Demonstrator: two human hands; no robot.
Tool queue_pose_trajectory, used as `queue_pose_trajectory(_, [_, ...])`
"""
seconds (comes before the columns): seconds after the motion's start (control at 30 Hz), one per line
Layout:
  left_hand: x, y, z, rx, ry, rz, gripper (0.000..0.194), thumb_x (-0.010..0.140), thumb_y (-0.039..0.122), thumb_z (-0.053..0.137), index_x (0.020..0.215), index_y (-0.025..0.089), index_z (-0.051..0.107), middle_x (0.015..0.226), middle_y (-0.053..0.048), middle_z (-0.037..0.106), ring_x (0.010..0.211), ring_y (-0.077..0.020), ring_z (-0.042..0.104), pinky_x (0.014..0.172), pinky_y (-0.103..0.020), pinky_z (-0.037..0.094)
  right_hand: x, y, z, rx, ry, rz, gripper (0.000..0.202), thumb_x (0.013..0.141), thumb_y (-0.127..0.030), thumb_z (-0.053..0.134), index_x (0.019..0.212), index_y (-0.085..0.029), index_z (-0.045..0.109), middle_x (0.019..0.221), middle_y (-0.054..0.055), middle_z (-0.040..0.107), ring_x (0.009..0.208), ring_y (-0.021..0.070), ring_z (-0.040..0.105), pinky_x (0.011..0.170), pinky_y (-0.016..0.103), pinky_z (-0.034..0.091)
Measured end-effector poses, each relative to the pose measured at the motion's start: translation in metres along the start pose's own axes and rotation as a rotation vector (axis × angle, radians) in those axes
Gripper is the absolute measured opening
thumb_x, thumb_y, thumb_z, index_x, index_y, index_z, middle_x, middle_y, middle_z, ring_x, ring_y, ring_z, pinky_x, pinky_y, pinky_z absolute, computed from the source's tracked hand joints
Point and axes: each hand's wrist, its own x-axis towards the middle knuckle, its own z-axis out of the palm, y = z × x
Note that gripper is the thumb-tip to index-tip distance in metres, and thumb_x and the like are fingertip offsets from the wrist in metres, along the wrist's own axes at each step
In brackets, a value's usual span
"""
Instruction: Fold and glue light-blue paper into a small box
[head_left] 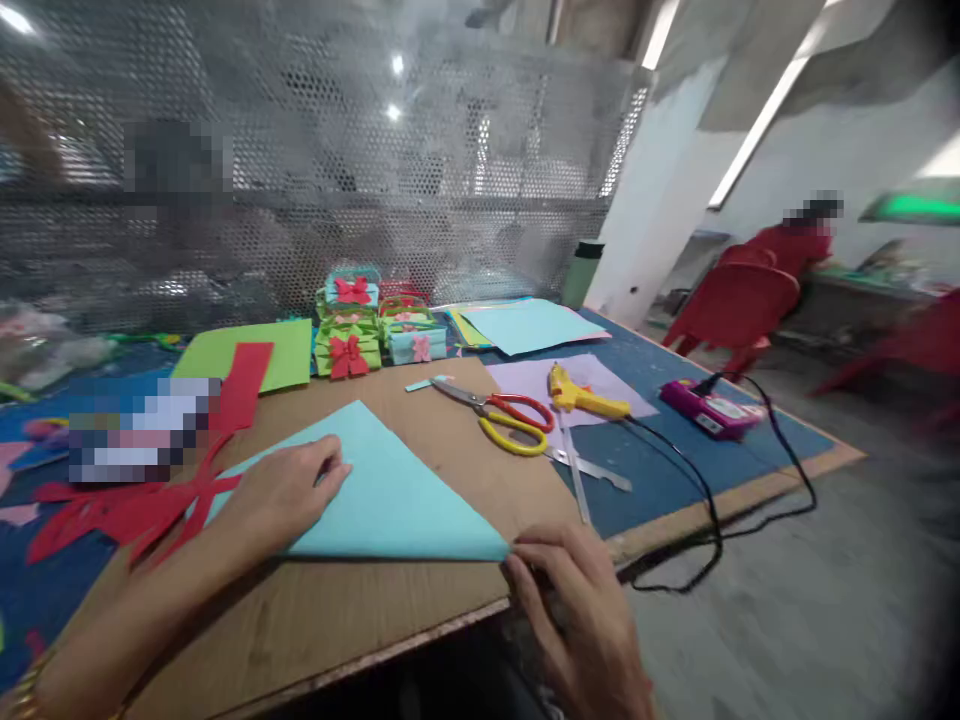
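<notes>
At the lower centre of the frame, a folded blue paper [382, 500] lies on a brown board [255, 620]. The right hand [577, 600] pinches its right corner between thumb and fingers. The left hand [289, 490] rests on it, fingers curled; whether they grip anything, I cannot tell. Scissors [480, 402] lie right of centre.

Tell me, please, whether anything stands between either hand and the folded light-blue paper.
Nothing visible does: the left hand rests on the paper, and the right hand touches its right corner. The scissors lie beyond it, out of the way.
</notes>
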Motion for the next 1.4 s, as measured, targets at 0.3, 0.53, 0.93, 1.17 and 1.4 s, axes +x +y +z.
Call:
queue_pose_trajectory(0.3, [0.000,-0.007,-0.003,0.018,-0.013,0.005,0.030,0.095,0.046,0.029,0.084,0.024,0.046,0.081,-0.005,0.064,0.077,-0.0263,0.060,0.063,-0.032,0.028,0.011,-0.017,0.003,-0.034,0.016,0.119,0.015,0.094,-0.012,0.059,0.082,-0.021,0.056,0.087,0.003,0.061,0.082,0.0188,0.056,0.073,0.035,0.041])
queue_pose_trajectory(0.53, [0.001,-0.006,-0.003,0.005,-0.005,0.010,0.030,0.095,0.047,0.031,0.082,0.024,0.046,0.081,-0.005,0.063,0.076,-0.0255,0.058,0.063,-0.032,0.028,0.006,-0.016,0.003,-0.052,0.023,0.132,0.018,0.094,-0.012,0.057,0.110,-0.019,0.060,0.098,0.006,0.062,0.089,0.0204,0.056,0.076,0.036,0.045])
queue_pose_trajectory(0.93, [0.003,-0.011,-0.001,-0.003,0.007,0.022,0.029,0.095,0.046,0.034,0.081,0.024,0.047,0.079,-0.004,0.063,0.075,-0.0245,0.058,0.063,-0.031,0.029,0.007,-0.014,-0.004,-0.027,-0.130,0.035,0.039,0.093,-0.006,0.053,0.128,-0.022,0.062,0.109,0.008,0.060,0.097,0.0228,0.055,0.080,0.040,0.044])
queue_pose_trajectory(1.17, [0.002,-0.009,-0.001,0.020,0.007,0.018,0.029,0.095,0.047,0.033,0.083,0.024,0.046,0.083,-0.005,0.065,0.078,-0.0262,0.060,0.064,-0.033,0.029,0.007,-0.013,-0.008,-0.030,-0.130,0.029,0.033,0.095,-0.010,0.056,0.124,-0.023,0.066,0.107,0.008,0.062,0.096,0.0222,0.055,0.080,0.040,0.045])
queue_pose_trajectory(1.4, [0.001,-0.010,0.002,0.055,0.039,0.041,0.028,0.096,0.045,0.032,0.086,0.024,0.047,0.085,-0.006,0.066,0.081,-0.0281,0.063,0.064,-0.034,0.031,0.004,-0.012,-0.006,-0.295,-0.092,-0.142,0.028,0.097,-0.020,0.057,0.123,-0.012,0.066,0.111,0.013,0.067,0.088,0.0245,0.052,0.076,0.041,0.044])
